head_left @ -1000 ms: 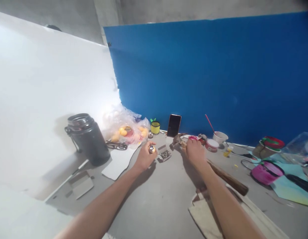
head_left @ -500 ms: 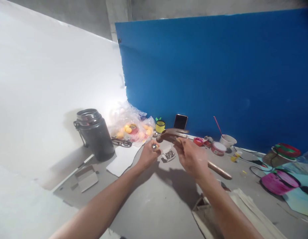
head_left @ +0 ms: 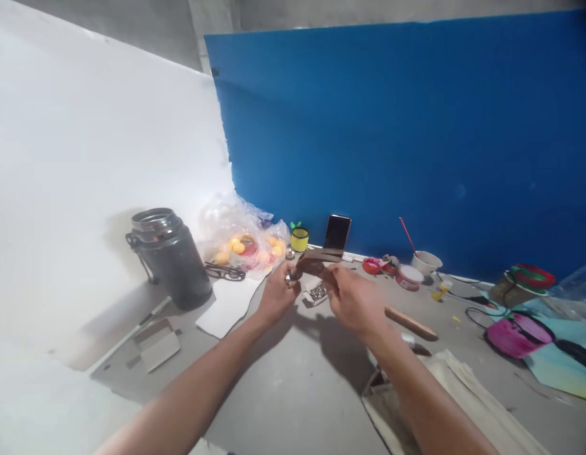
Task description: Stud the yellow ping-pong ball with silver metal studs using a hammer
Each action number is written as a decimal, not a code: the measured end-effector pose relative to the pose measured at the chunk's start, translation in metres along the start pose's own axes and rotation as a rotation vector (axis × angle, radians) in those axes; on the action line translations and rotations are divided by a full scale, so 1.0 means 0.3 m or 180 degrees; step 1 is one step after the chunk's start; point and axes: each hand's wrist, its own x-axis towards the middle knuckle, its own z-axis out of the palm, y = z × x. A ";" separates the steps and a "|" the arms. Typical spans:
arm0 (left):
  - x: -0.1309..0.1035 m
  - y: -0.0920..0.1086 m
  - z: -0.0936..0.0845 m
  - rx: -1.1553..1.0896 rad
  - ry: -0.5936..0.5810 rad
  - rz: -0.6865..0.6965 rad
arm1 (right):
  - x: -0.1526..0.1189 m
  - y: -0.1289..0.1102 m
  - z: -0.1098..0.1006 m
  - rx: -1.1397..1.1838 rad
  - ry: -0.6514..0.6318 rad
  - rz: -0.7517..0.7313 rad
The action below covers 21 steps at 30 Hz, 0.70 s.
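Note:
My right hand (head_left: 356,300) is wrapped round a claw hammer (head_left: 411,323), close to its head. The wooden handle sticks out to the right beneath my forearm. The brown, worn hammer head (head_left: 316,260) is slightly blurred and its face lies right at the fingertips of my left hand (head_left: 278,294). That hand is closed in a pinch, and what it holds is hidden. A shiny silver round piece (head_left: 288,279) shows at its fingers; I cannot tell whether it is a ring. Between the hands sits a small open box (head_left: 315,302) of tiny metal pieces.
A dark flask (head_left: 172,262), glasses (head_left: 225,272) and white paper (head_left: 229,303) are on the left. Behind are a plastic bag of orange balls (head_left: 238,246), a yellow cup (head_left: 299,240) and a phone (head_left: 337,234). A paper cup (head_left: 426,262) and a cloth bag (head_left: 456,385) lie right.
The hammer head has come down and closer to my left fingertips. My left hand keeps its pinch. The whole view has shifted slightly.

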 end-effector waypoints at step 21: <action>-0.014 0.038 -0.005 -0.0843 -0.0134 -0.0216 | 0.016 0.014 -0.006 0.0391 -0.0402 0.0312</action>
